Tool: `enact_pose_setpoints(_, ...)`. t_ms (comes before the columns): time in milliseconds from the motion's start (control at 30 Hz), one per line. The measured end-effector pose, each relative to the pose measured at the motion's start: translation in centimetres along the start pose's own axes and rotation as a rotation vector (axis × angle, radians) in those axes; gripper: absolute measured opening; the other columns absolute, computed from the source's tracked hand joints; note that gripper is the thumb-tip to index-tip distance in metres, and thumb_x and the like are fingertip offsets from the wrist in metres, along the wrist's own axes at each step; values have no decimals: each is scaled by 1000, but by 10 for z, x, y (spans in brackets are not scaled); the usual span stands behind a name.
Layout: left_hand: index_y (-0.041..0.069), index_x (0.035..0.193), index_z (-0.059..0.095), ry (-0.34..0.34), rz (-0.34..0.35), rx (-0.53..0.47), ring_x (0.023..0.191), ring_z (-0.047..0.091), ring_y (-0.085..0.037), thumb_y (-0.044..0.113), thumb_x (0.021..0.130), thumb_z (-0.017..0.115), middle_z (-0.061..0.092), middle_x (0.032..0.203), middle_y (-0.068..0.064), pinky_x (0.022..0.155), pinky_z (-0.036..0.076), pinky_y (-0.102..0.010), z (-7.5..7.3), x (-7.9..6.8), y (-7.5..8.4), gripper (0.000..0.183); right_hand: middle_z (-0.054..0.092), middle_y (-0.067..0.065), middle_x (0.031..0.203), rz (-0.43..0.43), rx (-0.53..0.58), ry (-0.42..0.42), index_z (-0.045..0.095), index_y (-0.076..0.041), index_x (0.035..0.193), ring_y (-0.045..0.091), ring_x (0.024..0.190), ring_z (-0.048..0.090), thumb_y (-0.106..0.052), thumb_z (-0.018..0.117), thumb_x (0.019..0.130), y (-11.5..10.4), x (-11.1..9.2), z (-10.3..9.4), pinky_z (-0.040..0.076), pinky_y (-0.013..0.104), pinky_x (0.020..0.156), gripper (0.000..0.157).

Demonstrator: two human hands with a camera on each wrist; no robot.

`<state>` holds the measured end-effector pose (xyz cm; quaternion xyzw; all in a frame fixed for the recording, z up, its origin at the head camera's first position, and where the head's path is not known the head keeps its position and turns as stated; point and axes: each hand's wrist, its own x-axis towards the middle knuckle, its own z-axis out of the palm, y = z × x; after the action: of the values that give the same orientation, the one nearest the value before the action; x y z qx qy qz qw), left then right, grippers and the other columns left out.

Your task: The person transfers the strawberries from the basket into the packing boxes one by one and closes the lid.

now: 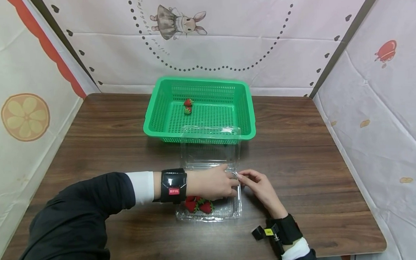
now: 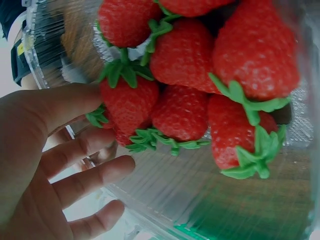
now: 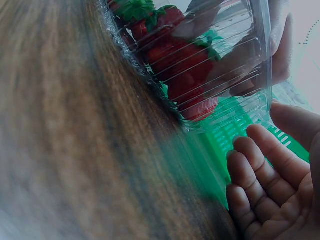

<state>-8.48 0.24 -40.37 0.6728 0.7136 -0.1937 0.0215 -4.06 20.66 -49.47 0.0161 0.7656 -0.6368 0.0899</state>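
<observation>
A clear plastic clamshell box lies with its lid folded back against the basket's front. Several red strawberries with green leaves sit in its base. My left hand reaches over the base from the left; its thumb touches a strawberry at the edge of the cluster, and its other fingers spread loosely. At the box's right far corner, my right hand pinches the rim between thumb and index finger, while its remaining fingers bend loosely beside the wall. The left forearm hides part of the base from above.
A green plastic basket stands at the back of the brown wooden table, holding two strawberries. Printed white cloths rise behind the table and along both sides. The left arm crosses the table's front left.
</observation>
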Motion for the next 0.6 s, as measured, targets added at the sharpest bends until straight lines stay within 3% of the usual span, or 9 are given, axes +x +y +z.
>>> enact_pose_setpoints(233, 31, 123, 68, -10, -27, -37, 121, 59, -17, 39, 97, 66, 61, 131, 5, 104, 45, -48, -3, -1, -1, 28, 69, 1, 94, 16, -11, -20, 69, 1, 116, 26, 90, 62, -17, 65, 100, -13, -3, 1, 53, 36, 79, 24)
enact_pose_setpoints(467, 28, 121, 68, 18, -31, -40, 114, 62, -15, 38, 96, 67, 63, 125, 5, 101, 48, -44, -4, -2, -3, 27, 69, 5, 96, -15, -12, -3, 71, -4, 114, 20, 88, 62, -27, 68, 98, 0, 0, 1, 52, 32, 77, 28)
enact_pose_setpoints(600, 27, 119, 69, 41, -35, -28, 109, 63, -13, 37, 96, 67, 64, 123, 6, 92, 51, -38, -9, -4, -4, 25, 70, 6, 97, -31, -11, -5, 71, -4, 114, 18, 88, 63, -28, 68, 98, 1, 0, 0, 51, 30, 77, 29)
